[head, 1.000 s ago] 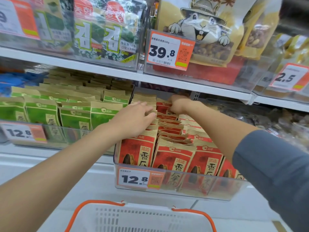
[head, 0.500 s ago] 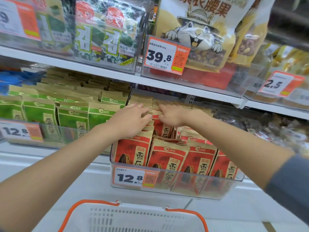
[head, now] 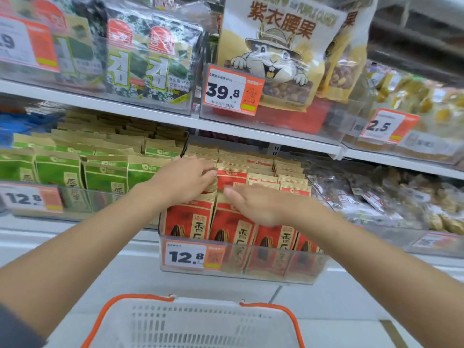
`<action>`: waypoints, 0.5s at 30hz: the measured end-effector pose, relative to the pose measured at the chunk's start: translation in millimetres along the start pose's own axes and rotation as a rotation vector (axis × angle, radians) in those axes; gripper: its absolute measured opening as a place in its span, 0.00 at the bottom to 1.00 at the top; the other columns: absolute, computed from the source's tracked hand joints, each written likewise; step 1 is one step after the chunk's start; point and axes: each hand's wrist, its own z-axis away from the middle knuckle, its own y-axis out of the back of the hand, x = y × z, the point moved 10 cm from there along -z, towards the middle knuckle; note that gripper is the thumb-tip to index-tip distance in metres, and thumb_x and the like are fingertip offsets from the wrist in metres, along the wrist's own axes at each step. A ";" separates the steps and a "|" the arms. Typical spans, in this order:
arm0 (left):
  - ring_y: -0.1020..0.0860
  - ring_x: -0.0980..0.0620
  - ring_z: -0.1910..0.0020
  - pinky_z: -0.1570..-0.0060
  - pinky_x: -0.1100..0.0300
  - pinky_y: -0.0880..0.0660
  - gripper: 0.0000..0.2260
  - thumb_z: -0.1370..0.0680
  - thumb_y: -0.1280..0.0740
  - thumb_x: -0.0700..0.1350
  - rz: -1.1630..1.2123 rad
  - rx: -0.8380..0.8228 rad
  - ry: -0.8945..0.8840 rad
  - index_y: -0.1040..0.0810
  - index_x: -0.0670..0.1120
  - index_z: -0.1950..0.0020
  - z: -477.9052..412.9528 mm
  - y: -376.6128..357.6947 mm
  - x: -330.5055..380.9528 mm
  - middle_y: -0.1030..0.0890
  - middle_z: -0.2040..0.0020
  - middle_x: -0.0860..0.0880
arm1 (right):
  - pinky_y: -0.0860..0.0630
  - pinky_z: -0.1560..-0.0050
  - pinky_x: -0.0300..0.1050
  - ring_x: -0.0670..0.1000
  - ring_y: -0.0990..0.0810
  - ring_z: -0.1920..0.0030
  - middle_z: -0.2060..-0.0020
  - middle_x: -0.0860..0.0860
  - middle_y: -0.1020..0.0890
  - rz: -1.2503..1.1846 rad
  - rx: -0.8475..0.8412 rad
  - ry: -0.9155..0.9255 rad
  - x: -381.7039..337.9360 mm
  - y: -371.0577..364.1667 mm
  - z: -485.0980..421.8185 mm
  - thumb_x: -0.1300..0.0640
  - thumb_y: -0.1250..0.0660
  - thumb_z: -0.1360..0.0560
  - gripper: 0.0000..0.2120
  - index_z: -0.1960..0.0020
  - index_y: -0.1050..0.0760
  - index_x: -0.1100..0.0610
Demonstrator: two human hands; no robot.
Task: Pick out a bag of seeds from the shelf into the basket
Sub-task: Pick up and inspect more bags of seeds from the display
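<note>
Grocery run: resting a relaxed left hand point(head: 185, 180) on red seed bags point(head: 190, 219) in a clear bin point(head: 251, 268), spreading a flat, empty right hand point(head: 256, 207) over them, above a basket point(head: 200, 322).

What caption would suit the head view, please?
Left hand and right hand reach over shelved red seed bags above the basket.

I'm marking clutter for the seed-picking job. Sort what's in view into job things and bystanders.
Job: red seed bags, basket, left hand, right hand, both hands on the red bags.

Bystanders: green bags, seaweed packs, cashew bag, clear-wrapped snacks at the right.
</note>
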 end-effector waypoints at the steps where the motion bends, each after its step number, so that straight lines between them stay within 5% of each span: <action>1: 0.32 0.46 0.27 0.25 0.47 0.40 0.19 0.15 0.47 0.51 -0.008 -0.005 -0.003 0.26 0.47 0.29 3.1 0.6 2.7 0.27 0.28 0.45 | 0.49 0.22 0.49 0.54 0.44 0.21 0.21 0.55 0.40 -0.006 0.031 -0.019 1.3 6.9 -11.0 0.47 0.60 0.15 0.26 0.19 0.48 0.55; 5: 0.30 0.45 0.29 0.28 0.48 0.37 0.19 0.14 0.48 0.49 -0.012 0.044 -0.052 0.26 0.46 0.29 19.9 12.3 19.2 0.25 0.30 0.45 | 0.38 0.31 0.39 0.50 0.37 0.27 0.29 0.49 0.29 -0.194 0.100 -0.019 12.0 24.4 -26.2 0.53 0.51 0.15 0.19 0.26 0.37 0.49; 8: 0.34 0.50 0.26 0.24 0.51 0.41 0.19 0.15 0.46 0.49 -0.012 0.090 -0.117 0.30 0.48 0.25 35.5 22.0 35.8 0.28 0.27 0.50 | 0.47 0.25 0.40 0.48 0.43 0.22 0.22 0.49 0.39 -0.277 0.340 0.045 19.1 45.8 14.1 0.59 0.46 0.17 0.26 0.20 0.44 0.54; 11: 0.37 0.52 0.23 0.23 0.50 0.43 0.20 0.15 0.43 0.51 -0.040 0.039 -0.175 0.33 0.51 0.23 43.1 11.6 53.7 0.33 0.24 0.52 | 0.48 0.23 0.43 0.49 0.42 0.22 0.22 0.51 0.38 -0.278 0.458 0.029 40.2 42.1 53.4 0.65 0.44 0.20 0.29 0.21 0.42 0.54; 15: 0.25 0.51 0.36 0.32 0.48 0.31 0.15 0.20 0.36 0.59 -0.207 0.039 -0.121 0.20 0.55 0.38 43.2 -4.5 58.9 0.21 0.37 0.55 | 0.49 0.22 0.45 0.50 0.40 0.23 0.24 0.51 0.34 -0.305 0.533 -0.009 57.0 26.8 79.4 0.65 0.41 0.21 0.27 0.23 0.37 0.55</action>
